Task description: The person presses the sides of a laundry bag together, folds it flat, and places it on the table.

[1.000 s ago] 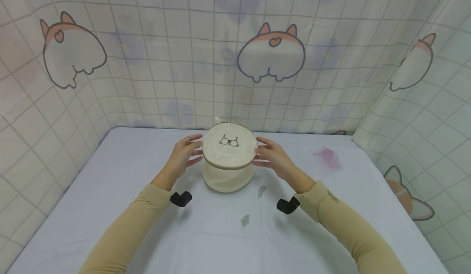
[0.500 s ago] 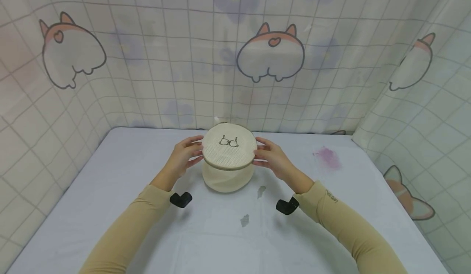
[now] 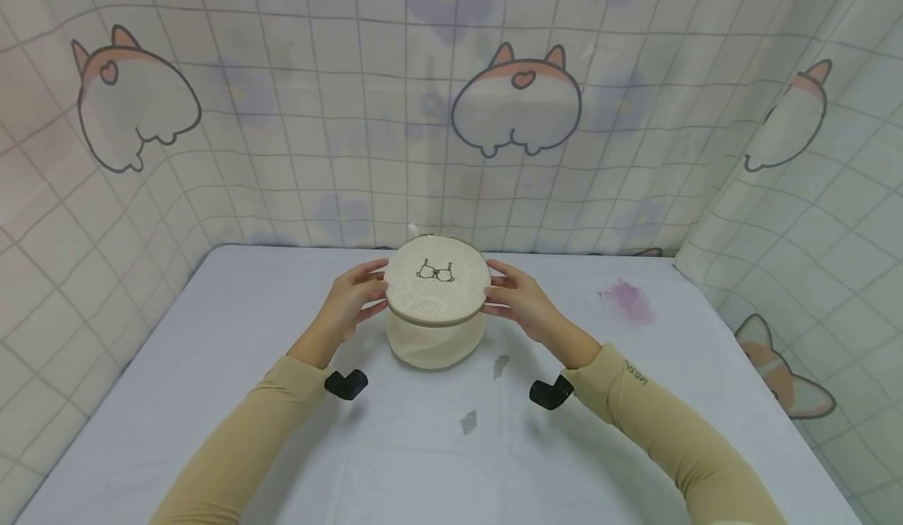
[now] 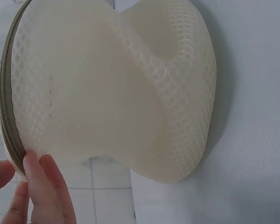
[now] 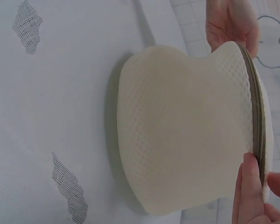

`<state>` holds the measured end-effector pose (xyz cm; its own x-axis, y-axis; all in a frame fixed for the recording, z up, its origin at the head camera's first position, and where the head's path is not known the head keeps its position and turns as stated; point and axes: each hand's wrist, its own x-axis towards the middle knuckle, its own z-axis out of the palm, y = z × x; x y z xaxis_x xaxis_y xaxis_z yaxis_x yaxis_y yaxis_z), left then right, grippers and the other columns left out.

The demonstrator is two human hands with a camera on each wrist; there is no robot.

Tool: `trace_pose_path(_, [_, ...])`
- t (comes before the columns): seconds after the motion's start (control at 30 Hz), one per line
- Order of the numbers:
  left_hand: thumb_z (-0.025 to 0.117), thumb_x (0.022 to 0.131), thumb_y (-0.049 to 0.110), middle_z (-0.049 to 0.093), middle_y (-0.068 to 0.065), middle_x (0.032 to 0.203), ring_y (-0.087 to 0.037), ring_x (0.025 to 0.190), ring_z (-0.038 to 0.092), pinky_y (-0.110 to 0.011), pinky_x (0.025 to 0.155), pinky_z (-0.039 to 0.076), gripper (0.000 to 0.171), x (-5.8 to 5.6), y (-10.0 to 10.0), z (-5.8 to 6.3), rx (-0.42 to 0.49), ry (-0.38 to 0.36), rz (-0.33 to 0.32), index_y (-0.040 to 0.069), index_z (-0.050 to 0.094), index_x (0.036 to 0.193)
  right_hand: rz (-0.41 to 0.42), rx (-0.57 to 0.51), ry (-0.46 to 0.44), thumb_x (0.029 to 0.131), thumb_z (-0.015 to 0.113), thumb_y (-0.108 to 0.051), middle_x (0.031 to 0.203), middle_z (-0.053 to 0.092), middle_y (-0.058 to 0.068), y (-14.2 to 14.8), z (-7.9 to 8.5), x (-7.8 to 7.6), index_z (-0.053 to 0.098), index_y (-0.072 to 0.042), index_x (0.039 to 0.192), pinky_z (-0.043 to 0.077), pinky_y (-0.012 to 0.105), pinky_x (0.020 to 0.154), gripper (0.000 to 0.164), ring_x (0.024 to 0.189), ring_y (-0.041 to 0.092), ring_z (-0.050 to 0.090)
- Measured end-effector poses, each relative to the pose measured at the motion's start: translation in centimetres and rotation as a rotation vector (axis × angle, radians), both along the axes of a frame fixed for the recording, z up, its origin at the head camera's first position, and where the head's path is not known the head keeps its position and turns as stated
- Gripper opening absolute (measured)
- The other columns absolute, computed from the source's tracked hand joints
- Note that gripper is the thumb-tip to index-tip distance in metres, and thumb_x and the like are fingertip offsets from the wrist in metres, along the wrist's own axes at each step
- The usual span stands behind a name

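Observation:
A round cream mesh laundry bag (image 3: 436, 342) stands upright on the white table, with a line drawing of a bra on its flat lid. A brown zipper (image 5: 256, 102) runs round the lid's rim. My left hand (image 3: 350, 296) is at the bag's left side, and its thumb and fingers (image 4: 39, 186) pinch the rim by the zipper. On the opposite side my right hand (image 3: 520, 299) pinches the same rim, thumb against the lid edge and fingers (image 5: 250, 182) below the zipper. What the bag contains is hidden.
The white-covered table (image 3: 247, 400) backs onto a checked curtain (image 3: 339, 157) printed with cartoon animals. A pink stain (image 3: 629, 300) marks the cloth at the right, and two grey patches (image 3: 469, 422) lie in front of the bag. A black wrist mount (image 3: 346, 385) sits at each cuff.
The fingers of both hands have drawn in slightly against the rim. The bag keeps its place on the table, and the head view has shifted a little.

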<state>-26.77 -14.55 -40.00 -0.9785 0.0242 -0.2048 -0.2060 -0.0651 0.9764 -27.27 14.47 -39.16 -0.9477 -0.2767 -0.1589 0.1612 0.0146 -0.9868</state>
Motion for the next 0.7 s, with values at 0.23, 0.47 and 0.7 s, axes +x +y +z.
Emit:
trace_pose_path(0.23, [0.054,0.1,-0.001,0.048,-0.017,0.146,-0.013,0.094,0.059,-0.023,0.087,0.056,0.055,0.11,0.07,0.03,-0.011,-0.005,-0.003,0.009,0.047,0.154,0.019,0.012,-0.003,0.104,0.052,0.004,0.144,0.047,0.026,0.14,-0.01,0.02,0.026,-0.005,0.162,0.057,0.032,0.091,0.064,0.097,0.014,0.066])
trace_pose_path(0.47, [0.054,0.1,-0.001,0.048,-0.016,0.147,-0.016,0.1,0.06,-0.024,0.089,0.056,0.056,0.15,0.16,-0.03,-0.028,-0.024,-0.001,0.011,0.047,0.154,0.022,0.008,-0.005,0.104,0.052,0.004,0.144,0.047,0.026,0.26,-0.17,-0.01,0.027,-0.005,0.162,0.057,0.032,0.091,0.064,0.099,0.015,0.066])
trace_pose_path(0.7, [0.054,0.1,-0.002,0.048,-0.018,0.148,-0.014,0.098,0.06,-0.025,0.089,0.056,0.056,0.14,0.02,-0.3,-0.019,-0.004,-0.013,0.009,0.047,0.154,0.015,0.008,-0.022,0.104,0.052,0.005,0.142,0.048,0.024,0.25,-0.4,-0.04,0.028,-0.006,0.162,0.057,0.032,0.091,0.064,0.099,0.015,0.066])
